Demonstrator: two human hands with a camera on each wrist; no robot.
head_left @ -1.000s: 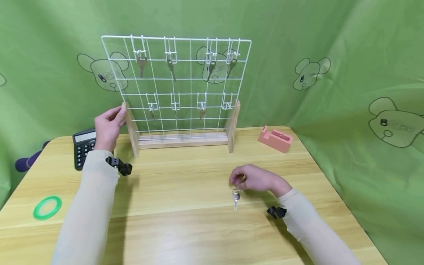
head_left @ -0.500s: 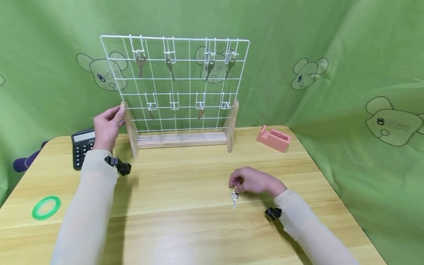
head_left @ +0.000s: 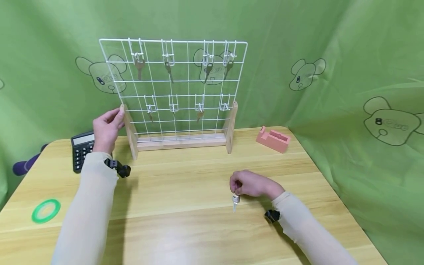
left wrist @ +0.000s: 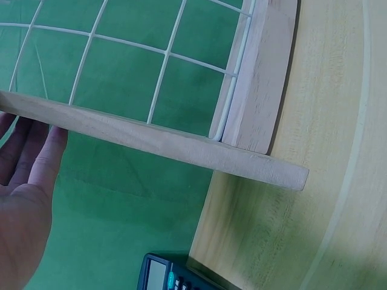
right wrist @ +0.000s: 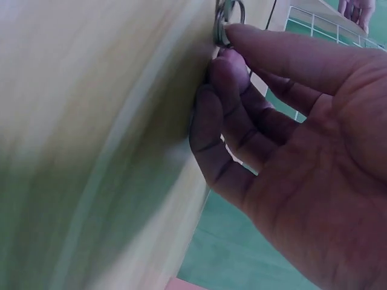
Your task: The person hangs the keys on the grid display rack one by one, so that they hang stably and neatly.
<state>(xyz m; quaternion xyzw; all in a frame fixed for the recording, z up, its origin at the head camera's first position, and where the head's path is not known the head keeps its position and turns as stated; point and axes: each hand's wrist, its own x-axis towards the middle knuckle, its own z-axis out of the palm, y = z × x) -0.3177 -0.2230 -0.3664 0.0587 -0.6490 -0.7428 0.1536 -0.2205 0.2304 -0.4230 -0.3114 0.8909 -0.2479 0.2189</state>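
Observation:
A white wire grid rack (head_left: pixel 185 42) stands on the table in a wooden stand, with several keys hanging from its hooks. My left hand (head_left: pixel 106 129) grips the top of the stand's left upright (head_left: pixel 130 134), the thumb in front; in the left wrist view its fingers (left wrist: pixel 49 160) lie against that wood (left wrist: pixel 151 142). Over the table, right of the rack's middle, my right hand (head_left: pixel 251 183) pinches a silver key (head_left: pixel 235 200) by its ring, and the key hangs down. The right wrist view has the ring (right wrist: pixel 221 24) between thumb and fingertips, the other fingers curled.
A black calculator (head_left: pixel 82 152) lies beside my left wrist. The green tape roll (head_left: pixel 37 215) is at the table's left. A pink tape dispenser (head_left: pixel 273 139) stands at the back right. Green curtain (head_left: pixel 331 121) encloses the table's back and right side.
My right fingers have closed in nearer the key, and more of the ring is covered. The left hand keeps its hold on the upright. The head view has shifted slightly.

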